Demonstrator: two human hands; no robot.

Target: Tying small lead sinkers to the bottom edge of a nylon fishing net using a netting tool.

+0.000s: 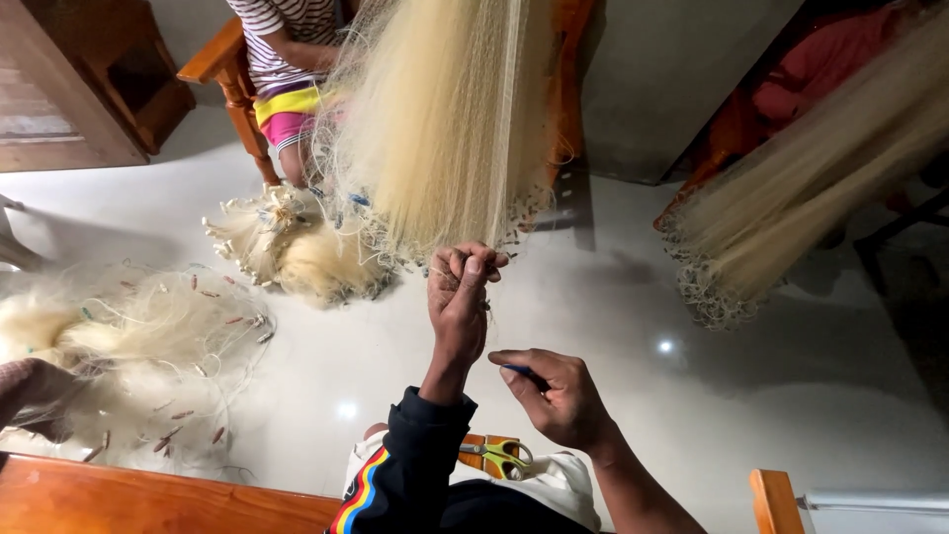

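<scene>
L hand [460, 297] was raised, grip clenched on the lower edge of the hanging pale net [445, 109]. R hand [559, 396] sat just below it, fingers pinched on a small dark-blue tool [521, 373]. Scissors [497, 457] w/ yellow-green handles lay on the lap. More net [138, 346] was heaped on the floor [692, 396], left.

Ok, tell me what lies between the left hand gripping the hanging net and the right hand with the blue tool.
In the head view, only bare glossy white floor shows between the left hand, clenched on the pale hanging net, and the right hand pinching the small blue tool.
</scene>
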